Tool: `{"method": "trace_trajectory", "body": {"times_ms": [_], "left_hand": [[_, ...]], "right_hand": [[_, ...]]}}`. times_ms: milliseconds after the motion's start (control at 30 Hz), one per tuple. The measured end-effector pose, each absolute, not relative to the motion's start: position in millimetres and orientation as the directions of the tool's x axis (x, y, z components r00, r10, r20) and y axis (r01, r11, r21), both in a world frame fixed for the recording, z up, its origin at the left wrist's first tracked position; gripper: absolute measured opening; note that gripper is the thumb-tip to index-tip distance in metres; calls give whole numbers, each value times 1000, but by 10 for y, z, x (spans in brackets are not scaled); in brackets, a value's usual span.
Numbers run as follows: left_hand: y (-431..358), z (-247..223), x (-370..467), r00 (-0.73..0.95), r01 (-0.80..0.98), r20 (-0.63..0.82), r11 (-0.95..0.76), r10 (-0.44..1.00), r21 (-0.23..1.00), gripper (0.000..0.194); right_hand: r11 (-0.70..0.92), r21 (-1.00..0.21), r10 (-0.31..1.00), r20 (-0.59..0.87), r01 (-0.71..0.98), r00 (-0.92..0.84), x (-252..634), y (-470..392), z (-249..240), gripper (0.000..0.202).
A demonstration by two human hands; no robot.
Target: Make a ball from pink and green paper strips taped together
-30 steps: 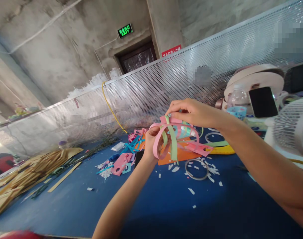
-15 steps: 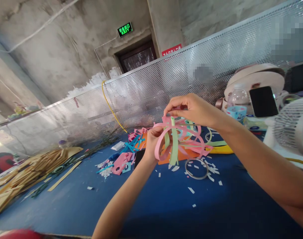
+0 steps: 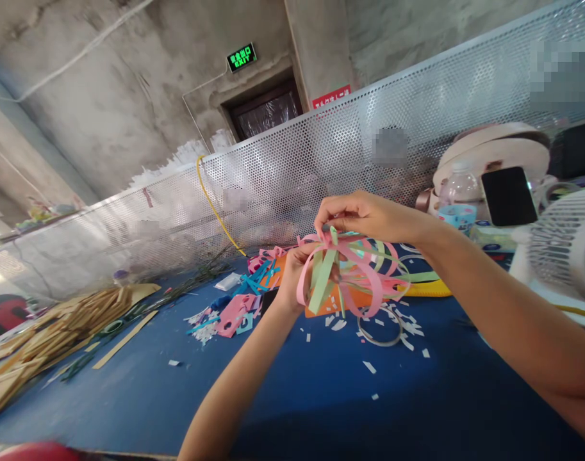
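A bundle of looped pink and green strips hangs between my hands above the blue table. My left hand grips it from the left, its fingertips partly hidden behind the loops. From above, my right hand pinches the gathered top of the same strips. Under the bundle lie an orange sheet and a round metal ring. Small white paper scraps are scattered around the ring.
Pink and blue cut pieces lie left of my hands. A pile of tan strips covers the table's left side. At right stand a white fan, a phone and a clear bottle. A perforated metal screen runs behind.
The strip bundle has turned between my hands, so its pink loops and green strip hang differently. My right hand has shifted slightly at the top; both hands keep their grip.
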State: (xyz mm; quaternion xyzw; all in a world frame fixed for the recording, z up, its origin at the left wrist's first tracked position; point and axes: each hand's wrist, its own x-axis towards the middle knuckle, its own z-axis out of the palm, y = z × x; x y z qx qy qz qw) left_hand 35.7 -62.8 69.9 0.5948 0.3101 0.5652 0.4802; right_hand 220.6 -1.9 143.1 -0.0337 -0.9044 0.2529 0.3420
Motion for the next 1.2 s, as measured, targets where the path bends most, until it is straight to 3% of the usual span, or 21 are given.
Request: {"method": "trace_trajectory", "body": {"times_ms": [633,833,1200], "left_hand": [[-627,701,343,202,-219,356,-312,913,925,33],[-534,664,297,81,-305,437,-396,896,866,29],[-519,606,206,-112,-323,445,-456,889,830,20]], "right_hand": [[796,-572,265,625,-200,-734,2113,33,1373,16],[822,-430,257,865,-373,-432,2134,18,1402,16],[818,-412,167,838,-401,-520,2190,18,1374,15]]}}
